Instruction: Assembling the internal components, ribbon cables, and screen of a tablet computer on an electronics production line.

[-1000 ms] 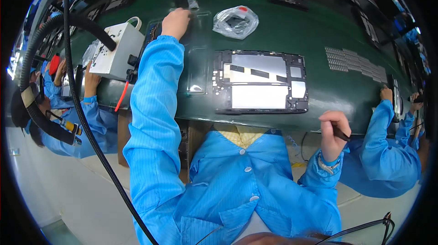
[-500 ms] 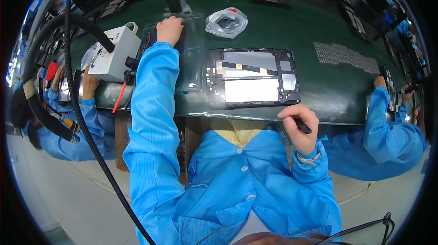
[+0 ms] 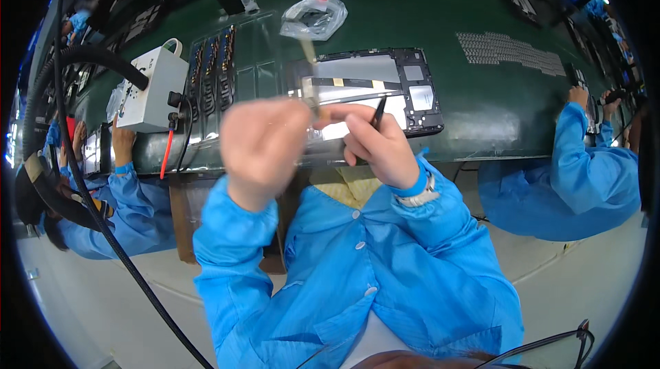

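Observation:
My left hand (image 3: 265, 149), smeared by motion, hovers over the bench's near edge with its fingertips drawn together. A small thin strip (image 3: 309, 84), blurred and looking like a flex cable, rises from those fingertips. Close beside it, my right hand (image 3: 385, 142) grips a black pen-like tool (image 3: 379, 113), and its extended forefinger reaches to the strip. Behind both hands lies an opened tablet housing (image 3: 416, 111) with silver panels and a dark ribbon across it. The hands cover its near left corner.
A clear plastic tray (image 3: 258, 60) holds rows of small dark parts on the left, next to a white box (image 3: 152, 87) with hoses. Farther back sits a clear plastic bag (image 3: 313, 18). Grey small pieces (image 3: 509, 53) lie at right. Co-workers sit on both sides.
My left hand has come back from the tray to in front of the tablet housing, bringing the thin strip. My right hand has moved left and up to meet it. The view has shifted slightly.

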Tool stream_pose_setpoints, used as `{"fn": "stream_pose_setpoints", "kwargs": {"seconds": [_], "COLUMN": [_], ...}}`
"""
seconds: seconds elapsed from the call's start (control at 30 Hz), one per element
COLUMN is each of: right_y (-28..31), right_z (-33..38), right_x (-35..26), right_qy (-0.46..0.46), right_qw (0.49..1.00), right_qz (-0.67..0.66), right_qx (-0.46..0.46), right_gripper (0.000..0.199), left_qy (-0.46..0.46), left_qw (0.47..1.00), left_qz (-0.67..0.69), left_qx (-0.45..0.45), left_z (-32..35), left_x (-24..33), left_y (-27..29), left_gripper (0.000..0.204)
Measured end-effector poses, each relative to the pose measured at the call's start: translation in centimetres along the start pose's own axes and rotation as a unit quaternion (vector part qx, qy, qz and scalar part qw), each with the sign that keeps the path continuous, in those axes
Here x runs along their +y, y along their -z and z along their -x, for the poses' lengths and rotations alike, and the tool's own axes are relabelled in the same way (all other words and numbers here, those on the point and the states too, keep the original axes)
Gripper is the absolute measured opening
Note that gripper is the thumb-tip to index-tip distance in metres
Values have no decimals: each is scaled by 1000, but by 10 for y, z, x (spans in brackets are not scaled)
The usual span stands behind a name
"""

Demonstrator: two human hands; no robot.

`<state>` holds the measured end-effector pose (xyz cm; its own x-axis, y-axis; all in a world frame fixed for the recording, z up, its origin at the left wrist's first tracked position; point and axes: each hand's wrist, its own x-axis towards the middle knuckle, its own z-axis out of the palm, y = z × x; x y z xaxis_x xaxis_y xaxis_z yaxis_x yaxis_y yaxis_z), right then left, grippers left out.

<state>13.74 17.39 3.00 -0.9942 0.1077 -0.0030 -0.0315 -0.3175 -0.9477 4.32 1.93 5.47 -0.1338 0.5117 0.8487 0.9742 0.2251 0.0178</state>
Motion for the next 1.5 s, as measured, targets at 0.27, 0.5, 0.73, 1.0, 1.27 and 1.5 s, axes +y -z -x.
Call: {"fn": "stream_pose_setpoints", "kwargs": {"seconds": [0.27,0.5,0.73,1.0,1.27,1.5], "right_y": [7,9,9,6,-2,9], "right_z": [0,17,25,30,29,31], "right_x": [12,-7,1,-1,6,26], "right_qy": [-48,-33,32,132,150,78], "right_qw": [995,993,981,929,920,961], "right_qz": [-65,104,179,343,361,262], "right_qx": [65,35,61,51,23,-39], "right_gripper": [21,17,17,26,22,24], "left_qy": [-28,70,116,64,72,488], "left_qw": [998,989,978,992,994,850], "left_qz": [-14,102,136,75,-12,-196], "left_qx": [-45,-79,-104,-83,-80,34], "left_z": [30,12,13,11,22,118], "left_x": [40,36,36,35,30,24], "left_y": [-12,-19,-25,-20,-3,76], "left_gripper": [22,26,22,27,27,10]}}
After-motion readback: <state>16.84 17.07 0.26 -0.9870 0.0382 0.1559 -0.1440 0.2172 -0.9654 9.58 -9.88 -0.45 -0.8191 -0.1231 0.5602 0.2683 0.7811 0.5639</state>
